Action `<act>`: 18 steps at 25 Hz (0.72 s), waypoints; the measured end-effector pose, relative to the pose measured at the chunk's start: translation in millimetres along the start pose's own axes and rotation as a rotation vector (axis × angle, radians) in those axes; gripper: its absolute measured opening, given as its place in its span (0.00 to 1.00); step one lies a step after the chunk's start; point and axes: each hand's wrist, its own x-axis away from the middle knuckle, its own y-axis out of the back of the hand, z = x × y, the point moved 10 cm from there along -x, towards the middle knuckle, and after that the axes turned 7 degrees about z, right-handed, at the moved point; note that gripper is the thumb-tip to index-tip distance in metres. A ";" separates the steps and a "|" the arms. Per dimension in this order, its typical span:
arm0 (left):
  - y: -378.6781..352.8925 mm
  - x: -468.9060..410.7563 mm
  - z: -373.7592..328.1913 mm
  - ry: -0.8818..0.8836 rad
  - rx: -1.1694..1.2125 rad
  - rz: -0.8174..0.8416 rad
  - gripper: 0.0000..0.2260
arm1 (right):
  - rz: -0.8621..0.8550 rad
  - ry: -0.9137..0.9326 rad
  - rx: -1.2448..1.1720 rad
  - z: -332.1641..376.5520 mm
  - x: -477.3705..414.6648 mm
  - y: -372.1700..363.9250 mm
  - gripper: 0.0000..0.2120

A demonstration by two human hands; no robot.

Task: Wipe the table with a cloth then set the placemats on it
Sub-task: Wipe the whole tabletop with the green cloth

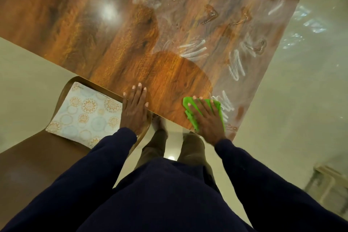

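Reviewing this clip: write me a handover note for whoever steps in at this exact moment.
Left hand: flat, fingers straight, resting on the near edge of the wooden table.
Right hand: flat, pressing the green cloth onto the table near its right corner.
Patterned placemat: on the brown chair seat at the left, not on the table.
Done: wiping is underway.
Left: white streaks cover the right part; wipe them, then set placemats.

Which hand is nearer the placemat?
Left. The left hand lies flat on the table edge, right beside the placemat; the right hand presses the cloth farther along that edge, away from it.
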 end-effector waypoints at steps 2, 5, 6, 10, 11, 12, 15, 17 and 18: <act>-1.5 0.3 -12.6 0.004 0.036 -0.007 0.24 | -0.053 -0.209 -0.037 -26.1 -28.1 16.3 0.30; -8.9 6.8 -23.6 -0.002 0.016 -0.003 0.24 | -0.006 -0.167 -0.033 11.3 -70.8 10.5 0.33; -11.7 8.9 -25.9 -0.006 0.013 0.008 0.24 | 0.020 -0.052 -0.015 30.0 -68.0 0.6 0.34; -17.6 13.4 -38.0 0.013 -0.009 0.026 0.24 | 0.049 0.236 0.032 25.1 28.3 -22.3 0.33; -18.0 13.5 -42.5 0.024 -0.009 0.026 0.24 | 0.060 0.263 0.037 7.7 53.9 -19.9 0.31; -18.8 14.9 -46.8 0.035 -0.012 0.029 0.24 | 0.075 0.269 0.048 -12.3 72.1 -16.1 0.30; -21.0 21.3 -57.9 0.075 -0.021 0.034 0.24 | 0.116 0.128 0.011 -66.5 58.4 2.3 0.31; -24.9 31.2 -64.9 0.117 0.003 0.044 0.24 | 0.093 0.019 -0.017 -66.2 13.4 13.3 0.35; -27.0 37.5 -66.5 0.153 0.016 0.044 0.25 | 0.085 0.020 -0.002 -49.6 -8.7 13.3 0.36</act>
